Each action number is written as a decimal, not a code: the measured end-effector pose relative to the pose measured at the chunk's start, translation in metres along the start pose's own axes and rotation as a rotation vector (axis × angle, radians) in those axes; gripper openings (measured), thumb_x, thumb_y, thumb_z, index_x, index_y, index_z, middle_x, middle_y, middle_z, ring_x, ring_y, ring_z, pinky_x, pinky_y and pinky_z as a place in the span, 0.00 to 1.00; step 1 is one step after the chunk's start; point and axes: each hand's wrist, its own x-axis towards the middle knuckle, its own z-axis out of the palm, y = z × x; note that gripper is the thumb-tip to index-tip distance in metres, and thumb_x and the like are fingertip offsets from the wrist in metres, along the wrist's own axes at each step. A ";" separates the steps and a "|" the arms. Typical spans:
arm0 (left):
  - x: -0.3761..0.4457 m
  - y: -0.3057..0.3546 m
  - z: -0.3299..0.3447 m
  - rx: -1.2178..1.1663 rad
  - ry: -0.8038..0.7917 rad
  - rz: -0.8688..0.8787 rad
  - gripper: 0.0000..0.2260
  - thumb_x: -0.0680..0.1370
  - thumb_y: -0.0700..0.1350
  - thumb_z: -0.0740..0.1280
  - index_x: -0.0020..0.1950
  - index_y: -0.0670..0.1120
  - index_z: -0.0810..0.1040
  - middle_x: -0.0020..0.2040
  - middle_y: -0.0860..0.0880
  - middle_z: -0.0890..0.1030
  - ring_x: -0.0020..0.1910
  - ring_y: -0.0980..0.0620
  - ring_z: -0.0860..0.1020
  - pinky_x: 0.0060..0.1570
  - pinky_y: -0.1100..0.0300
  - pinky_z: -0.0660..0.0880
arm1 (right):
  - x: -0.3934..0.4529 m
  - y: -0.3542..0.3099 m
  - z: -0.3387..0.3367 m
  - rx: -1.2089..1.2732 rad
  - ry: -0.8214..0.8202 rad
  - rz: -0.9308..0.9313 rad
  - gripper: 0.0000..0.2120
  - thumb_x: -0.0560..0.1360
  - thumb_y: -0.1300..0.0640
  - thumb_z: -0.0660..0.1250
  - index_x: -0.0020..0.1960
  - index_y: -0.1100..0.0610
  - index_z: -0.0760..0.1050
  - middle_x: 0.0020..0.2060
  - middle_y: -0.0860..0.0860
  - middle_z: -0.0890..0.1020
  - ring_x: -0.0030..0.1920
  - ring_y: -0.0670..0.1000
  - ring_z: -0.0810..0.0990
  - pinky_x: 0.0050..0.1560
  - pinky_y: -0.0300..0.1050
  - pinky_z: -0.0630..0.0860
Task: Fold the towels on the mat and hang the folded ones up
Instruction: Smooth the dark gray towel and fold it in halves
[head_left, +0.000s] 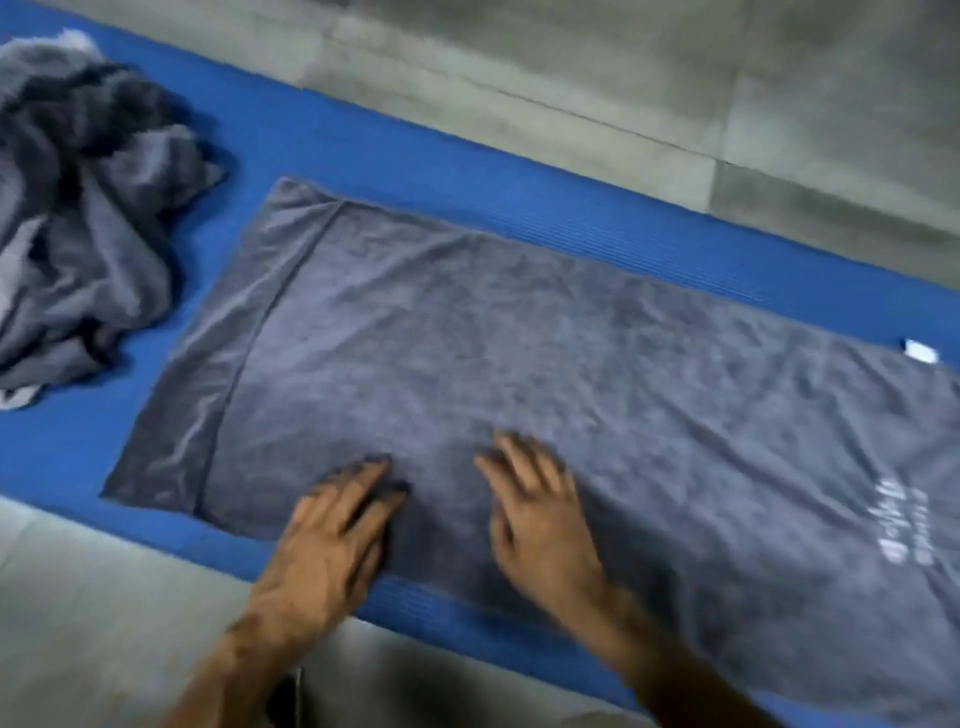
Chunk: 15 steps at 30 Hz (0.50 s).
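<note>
While a crumpled heap of grey towels (78, 208) is left at ten o'clock on the blue mat (415, 150), a grey towel (519, 338) is spread flat at centre; at six o'clock the left hand (332, 535) and right hand (540, 525) are pressed on it, fingers straight, nothing gripped

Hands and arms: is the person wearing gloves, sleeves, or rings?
No gloves: the left hand and right hand are bare. Both forearms are bare too, with no sleeves showing. The picture is too blurry to tell about rings; no watch shows.
</note>
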 end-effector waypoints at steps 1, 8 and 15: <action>0.007 0.019 0.011 0.000 -0.054 -0.005 0.21 0.73 0.48 0.59 0.65 0.48 0.71 0.67 0.41 0.73 0.61 0.39 0.72 0.59 0.47 0.69 | -0.038 0.004 0.007 -0.065 -0.056 -0.018 0.28 0.68 0.53 0.57 0.69 0.51 0.72 0.73 0.52 0.69 0.72 0.56 0.65 0.70 0.57 0.63; 0.055 0.117 0.037 0.059 -0.224 0.107 0.21 0.71 0.47 0.56 0.60 0.46 0.80 0.65 0.43 0.76 0.59 0.40 0.76 0.60 0.49 0.65 | -0.140 0.056 -0.013 -0.010 0.022 0.002 0.25 0.69 0.51 0.61 0.66 0.48 0.73 0.71 0.50 0.71 0.70 0.54 0.68 0.66 0.54 0.72; 0.102 0.209 0.060 0.093 -0.339 0.196 0.25 0.81 0.56 0.49 0.78 0.51 0.58 0.80 0.45 0.51 0.77 0.44 0.55 0.71 0.46 0.61 | -0.216 0.187 -0.051 -0.087 0.116 0.664 0.26 0.82 0.42 0.45 0.71 0.50 0.70 0.71 0.52 0.71 0.68 0.58 0.72 0.63 0.55 0.67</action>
